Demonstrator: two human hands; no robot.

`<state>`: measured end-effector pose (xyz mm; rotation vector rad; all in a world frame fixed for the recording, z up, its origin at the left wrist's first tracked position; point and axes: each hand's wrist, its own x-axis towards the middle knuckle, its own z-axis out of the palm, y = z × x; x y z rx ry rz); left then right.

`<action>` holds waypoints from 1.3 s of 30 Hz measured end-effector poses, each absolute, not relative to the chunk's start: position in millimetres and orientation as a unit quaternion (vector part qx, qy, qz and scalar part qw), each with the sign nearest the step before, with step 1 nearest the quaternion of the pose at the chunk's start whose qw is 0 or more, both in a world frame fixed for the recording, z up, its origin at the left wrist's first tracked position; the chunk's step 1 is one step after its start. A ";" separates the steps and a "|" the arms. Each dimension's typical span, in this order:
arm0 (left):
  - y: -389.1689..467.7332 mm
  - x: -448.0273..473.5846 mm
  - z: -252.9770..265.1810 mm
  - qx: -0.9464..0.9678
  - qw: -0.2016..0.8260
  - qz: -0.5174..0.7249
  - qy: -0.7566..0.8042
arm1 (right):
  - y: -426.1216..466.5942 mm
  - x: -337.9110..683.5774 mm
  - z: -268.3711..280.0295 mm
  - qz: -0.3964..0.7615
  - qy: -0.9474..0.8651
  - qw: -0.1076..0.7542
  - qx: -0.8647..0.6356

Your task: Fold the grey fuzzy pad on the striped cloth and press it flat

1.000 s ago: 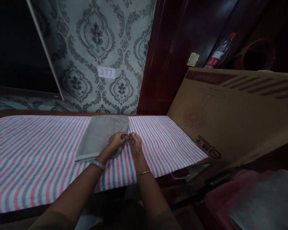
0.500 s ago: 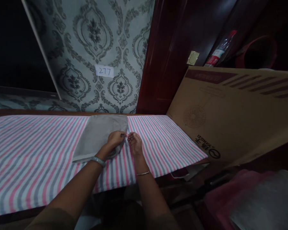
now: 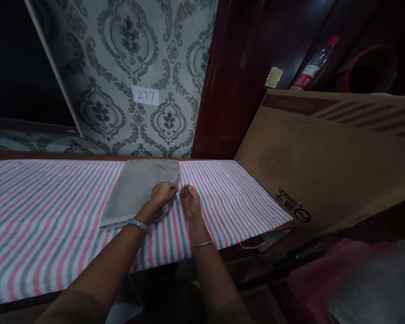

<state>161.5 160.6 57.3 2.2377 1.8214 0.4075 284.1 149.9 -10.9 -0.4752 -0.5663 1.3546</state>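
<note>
Hands drawn slightly apart since earlier, left hand [image 3: 162, 193] fingers curled, pinching right edge of grey cloth [image 3: 140, 189] on striped sheet [image 3: 54, 211], right hand [image 3: 189, 201] just beside cloth, palm up, fingers loosely curled, empty.

Dim room, low light all round. Straight ahead a grey-green damask wallpaper [image 3: 128, 67] with a small white label [image 3: 145, 96] reading 277. To its left a dark opening [image 3: 16, 63] edged by a pale slanted frame. To the right, glossy dark red wood panelling [image 3: 242, 67] with a small brass plate [image 3: 273, 77]. The tabletop carries a pink, grey and white striped cloth [image 3: 47, 211]. A big cardboard box [image 3: 333, 153] leans at the right, with a plastic bottle [image 3: 312, 67] behind it.
</note>
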 end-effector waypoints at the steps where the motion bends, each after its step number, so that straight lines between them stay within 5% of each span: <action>1: 159.9 161.3 56.9 0.763 0.113 0.142 0.620 | 149.9 284.0 -11.0 0.610 -0.257 0.717 -0.216; 26: 156.8 154.5 53.3 0.774 0.164 0.183 0.583 | 149.2 282.7 -11.2 0.604 -0.251 0.716 -0.243; 39: 159.1 153.8 45.2 0.753 0.164 0.202 0.604 | 149.3 266.8 -29.6 0.399 -0.450 0.694 -0.396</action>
